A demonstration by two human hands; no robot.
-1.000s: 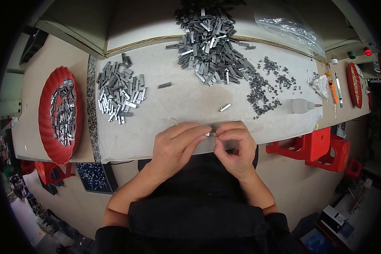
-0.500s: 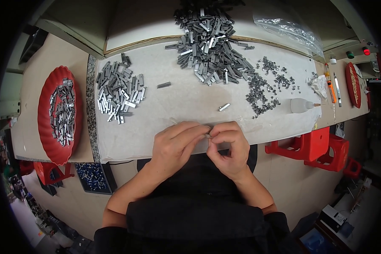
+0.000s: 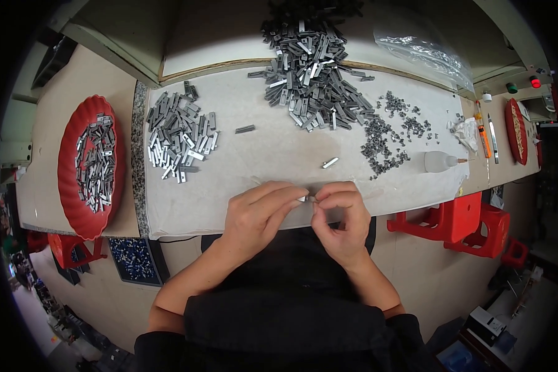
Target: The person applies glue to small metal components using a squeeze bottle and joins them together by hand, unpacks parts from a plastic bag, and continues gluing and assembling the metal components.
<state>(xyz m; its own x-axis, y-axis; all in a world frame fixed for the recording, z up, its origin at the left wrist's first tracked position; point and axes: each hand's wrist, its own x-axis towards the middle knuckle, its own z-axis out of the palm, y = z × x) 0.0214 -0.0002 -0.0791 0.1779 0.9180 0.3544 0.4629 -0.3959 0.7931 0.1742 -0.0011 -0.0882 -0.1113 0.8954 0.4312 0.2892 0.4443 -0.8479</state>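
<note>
I see the left hand (image 3: 260, 214), grip pinched on a small metal piece (image 3: 302, 199) above the worktop's (image 3: 279, 155) front edge; its visible end points right, long axis mostly hidden. The right hand's (image 3: 342, 217) fingertips nearly meet, hold unclear. Beyond, 1 bar (image 3: 330, 163) slants up rightward.

plate (image 3: 69, 167) left of bar pile (image 3: 178, 133) | bottle (image 3: 437, 162) right of small parts (image 3: 374, 134)

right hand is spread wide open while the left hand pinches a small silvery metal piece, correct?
Not spread open: the head view shows the right hand curled in a pinch, close to the left hand, which does pinch a small silvery metal piece.
</note>
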